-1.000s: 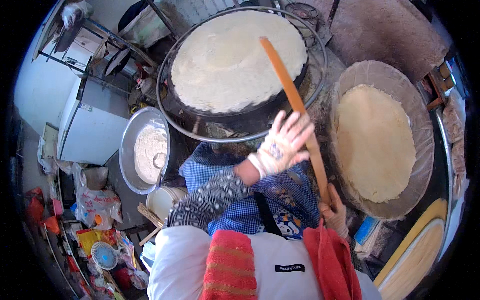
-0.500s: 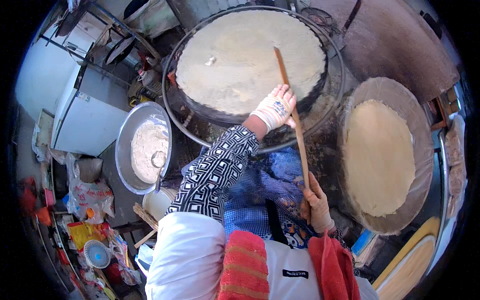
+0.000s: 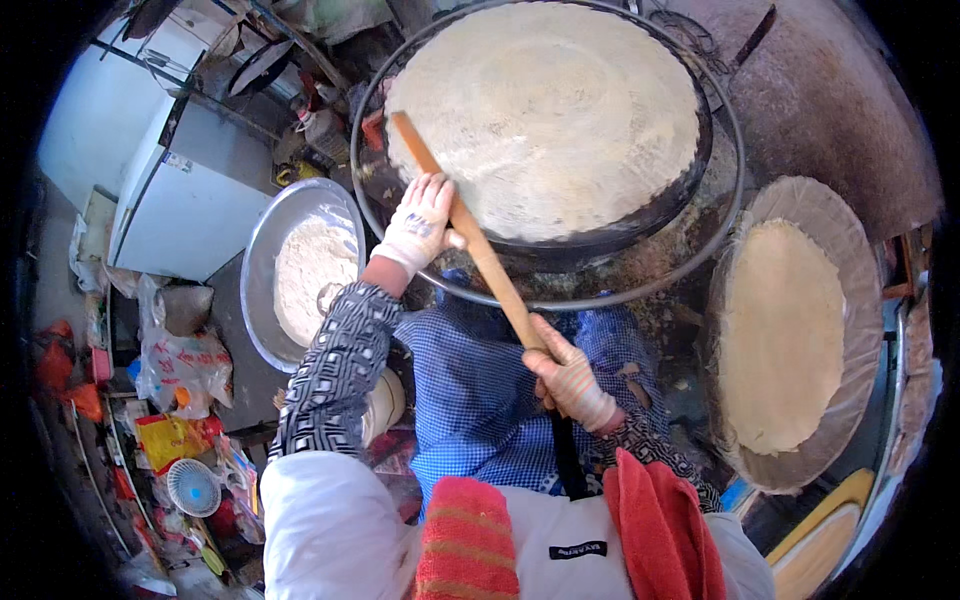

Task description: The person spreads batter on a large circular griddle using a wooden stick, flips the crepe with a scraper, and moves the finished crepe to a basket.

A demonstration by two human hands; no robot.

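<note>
A long flat wooden stick (image 3: 484, 258) slants across in front of me. My left hand (image 3: 418, 222), in a pale fingerless glove, grips it around the middle, fingers laid over the wood. Lower down, my right hand (image 3: 572, 380), gloved the same way, is wrapped around its near end. The stick's far end lies over the left edge of a wide, thin sheet of pale batter (image 3: 560, 110). That sheet covers a round dark griddle (image 3: 600, 240), which a metal ring (image 3: 738, 190) surrounds.
Left of the griddle stands a metal basin (image 3: 262, 320) of pale batter or dough with a ladle (image 3: 328, 296) in it. On the right, a plastic-lined round tray (image 3: 862, 350) holds pale flatbread (image 3: 782, 340). A small fan (image 3: 194, 487) sits among bags at lower left.
Both hands have swung the stick leftward; its far end went from the sheet's right side to its left edge. My right hand came up and left. The view shifted slightly.
</note>
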